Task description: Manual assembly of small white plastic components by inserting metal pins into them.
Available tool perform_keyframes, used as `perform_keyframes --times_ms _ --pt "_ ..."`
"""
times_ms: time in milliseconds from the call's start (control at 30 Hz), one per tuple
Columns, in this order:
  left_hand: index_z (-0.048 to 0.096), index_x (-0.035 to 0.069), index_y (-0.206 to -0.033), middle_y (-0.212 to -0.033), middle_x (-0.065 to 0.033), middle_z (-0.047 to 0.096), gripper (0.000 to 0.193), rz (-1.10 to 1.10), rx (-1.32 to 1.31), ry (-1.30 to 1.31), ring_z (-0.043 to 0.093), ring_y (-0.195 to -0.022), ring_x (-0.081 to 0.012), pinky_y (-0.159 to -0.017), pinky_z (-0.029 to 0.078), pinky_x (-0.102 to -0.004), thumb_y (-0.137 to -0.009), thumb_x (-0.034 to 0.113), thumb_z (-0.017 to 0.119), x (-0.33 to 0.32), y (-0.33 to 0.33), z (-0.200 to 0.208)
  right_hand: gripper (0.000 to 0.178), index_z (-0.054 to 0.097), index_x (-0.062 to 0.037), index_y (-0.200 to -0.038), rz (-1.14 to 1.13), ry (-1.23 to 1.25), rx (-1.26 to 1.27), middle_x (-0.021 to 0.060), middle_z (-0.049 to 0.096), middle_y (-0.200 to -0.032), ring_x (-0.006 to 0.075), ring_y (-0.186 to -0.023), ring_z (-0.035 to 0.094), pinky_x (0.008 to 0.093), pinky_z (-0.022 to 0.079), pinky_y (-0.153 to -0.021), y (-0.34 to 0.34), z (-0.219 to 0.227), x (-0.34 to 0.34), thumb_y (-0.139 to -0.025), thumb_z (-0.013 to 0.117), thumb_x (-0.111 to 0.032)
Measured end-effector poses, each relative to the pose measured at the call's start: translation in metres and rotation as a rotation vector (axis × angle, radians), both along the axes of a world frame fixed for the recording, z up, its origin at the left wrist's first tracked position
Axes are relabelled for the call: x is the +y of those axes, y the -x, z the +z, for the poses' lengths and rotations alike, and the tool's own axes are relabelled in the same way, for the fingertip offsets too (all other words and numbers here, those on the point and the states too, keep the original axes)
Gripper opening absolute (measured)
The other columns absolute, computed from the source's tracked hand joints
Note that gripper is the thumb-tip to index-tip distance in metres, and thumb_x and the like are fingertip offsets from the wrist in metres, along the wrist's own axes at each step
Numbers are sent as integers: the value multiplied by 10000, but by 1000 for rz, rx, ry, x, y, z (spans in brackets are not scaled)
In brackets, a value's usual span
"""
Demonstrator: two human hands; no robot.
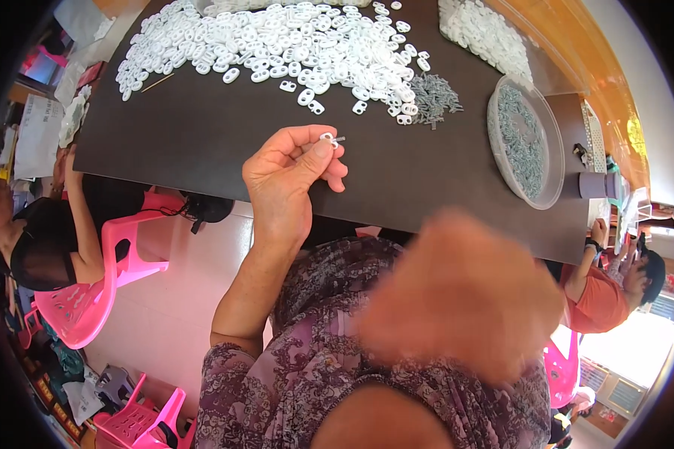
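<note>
My left hand (288,168) is raised over the near part of the dark table. Its thumb and forefinger pinch a small white two-holed plastic piece (326,138), and a short grey spring (341,139) sticks out from the piece's right side. My right hand (464,292) hangs close to the camera in front of my chest, so smeared by motion that its fingers cannot be made out. A broad heap of the same white pieces (292,41) spreads along the far side of the table. Against the heap's right end lies a pile of grey springs (436,99).
A round clear tub (553,172) of springs stands at the table's right, with a clear tray of white pieces (494,37) behind it. A thin stick (157,82) lies at left. People sit left (49,239) and right (603,295), near pink chairs (112,277).
</note>
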State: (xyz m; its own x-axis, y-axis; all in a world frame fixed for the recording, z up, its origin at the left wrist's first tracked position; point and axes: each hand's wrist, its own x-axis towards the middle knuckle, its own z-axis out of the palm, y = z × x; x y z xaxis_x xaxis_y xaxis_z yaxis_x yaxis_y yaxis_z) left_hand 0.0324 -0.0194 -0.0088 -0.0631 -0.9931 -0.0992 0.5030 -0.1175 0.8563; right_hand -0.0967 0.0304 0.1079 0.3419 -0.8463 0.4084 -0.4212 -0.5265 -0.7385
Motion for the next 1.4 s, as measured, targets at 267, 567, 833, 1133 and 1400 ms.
perform_keyframes --times_ms 267,567,833,1133,1400 --pt "607 -82 -979 -820 -140 640 151 12 75 48 608 -631 -157 -559 503 -266 -860 12 611 1 5 -5 243 612 115 -987 -89 -258 -489 111 659 -835 138 -561 571 207 447 -468 -8 55 87 -789 575 -21" --pt "599 -82 -987 -837 -148 641 149 43 46 82 600 -623 -165 -571 508 -279 -868 7 600 0 3 -1 209 687 12 -869 -146 122 -552 68 597 -624 124 -404 442 212 276 -341 -16 62 57 -738 736 -144" --pt "600 -78 -988 -836 -145 639 150 65 54 123 605 -632 -166 -572 507 -278 -871 16 601 4 1 -9 153 695 -185 -826 270 -223 -917 168 662 -852 181 -696 519 245 388 -559 8 48 40 -705 788 -198" --pt "600 -81 -984 -836 -146 637 153 62 66 134 608 -646 -166 -563 511 -286 -877 28 603 0 3 -9 175 594 -138 -697 -23 -267 -1094 154 644 -754 169 -591 524 261 377 -495 -37 52 61 -807 718 -192" --pt "594 -76 -992 -833 -146 643 157 105 95 96 606 -640 -165 -561 509 -284 -881 35 600 7 -3 -6 100 598 -31 -728 450 -72 -913 127 601 -644 183 -605 560 277 405 -461 2 2 -9 -731 681 -86"
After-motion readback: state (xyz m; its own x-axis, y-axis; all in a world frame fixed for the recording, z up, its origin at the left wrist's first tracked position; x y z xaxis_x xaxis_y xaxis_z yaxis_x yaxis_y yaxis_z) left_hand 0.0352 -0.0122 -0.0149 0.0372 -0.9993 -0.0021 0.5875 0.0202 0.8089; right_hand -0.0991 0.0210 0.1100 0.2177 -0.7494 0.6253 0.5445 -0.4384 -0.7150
